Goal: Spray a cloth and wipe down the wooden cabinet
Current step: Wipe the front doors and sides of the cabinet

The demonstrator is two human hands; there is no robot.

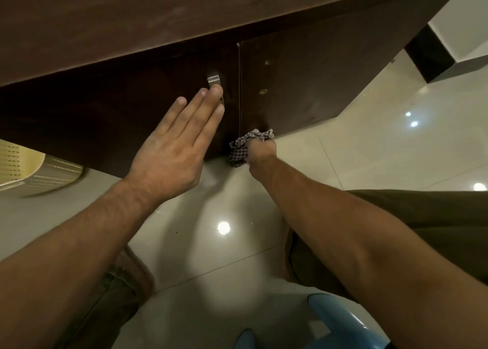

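Note:
A dark wooden cabinet point(303, 84) fills the upper half of the view, with two doors and a seam between them. My left hand point(177, 147) lies flat and open against the left door, its fingertips over a metal handle point(215, 81). My right hand point(260, 151) is closed on a checked cloth point(244, 147) and presses it against the bottom edge of the doors near the seam, just above the floor. No spray bottle is in view.
A glossy light tiled floor point(369, 142) lies below the cabinet. A beige plastic basket point(31, 169) stands at the left. A blue plastic object point(340, 322) sits at the bottom right near my legs. A dark skirting and white wall point(433, 55) stand at the right.

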